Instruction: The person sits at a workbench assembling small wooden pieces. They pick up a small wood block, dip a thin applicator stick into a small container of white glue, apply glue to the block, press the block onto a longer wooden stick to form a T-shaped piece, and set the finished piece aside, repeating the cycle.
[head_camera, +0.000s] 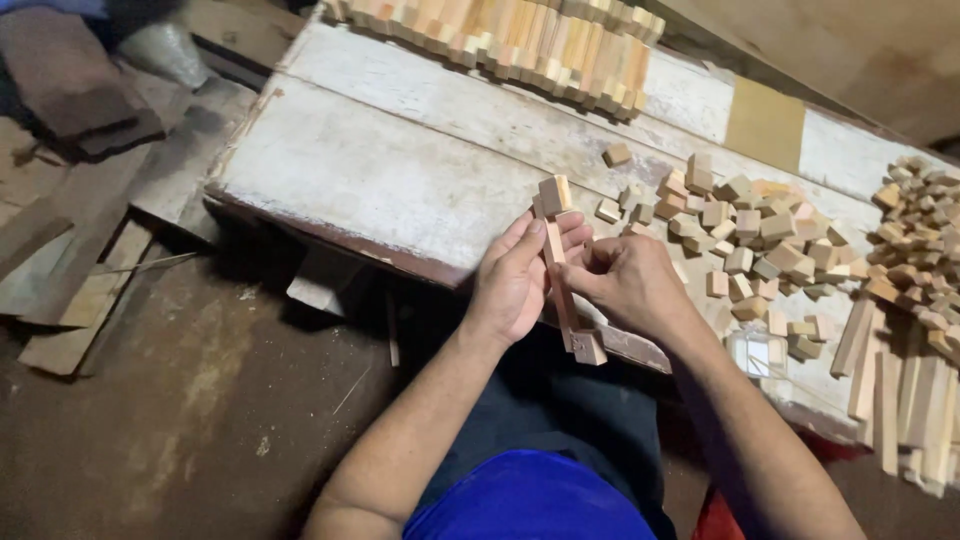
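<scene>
So the person's got this thin wooden strip (560, 285) pinched between both hands, pale reddish wood, long and narrow, standing nearly upright and leaning a touch so the top tips toward 11 o'clock. There's a small square block (554, 193) stuck on its upper end and another little block (589, 349) at the bottom end, so it looks a bit like a skinny dumbbell.

The left hand (515, 280) wraps it from the 9 o'clock side, fingers closed around the middle of the strip with the fingertips up near the top block. The right hand (628, 283) comes in from 3 o'clock, its grip also closed on the strip, thumb and fingers pressing the middle part. The lower block pokes out below both hands at about 6 o'clock.

All of it is held just above the near edge of a worn white-painted bench (400, 170). At 3 o'clock from the hands there's a loose pile of small wood cubes (750, 235), with longer sticks (900, 390) further right. Up at 12 o'clock sits a neat stack of cut blocks (520, 40). Scrap boards (80, 270) lie on the floor off at 9 o'clock.
</scene>
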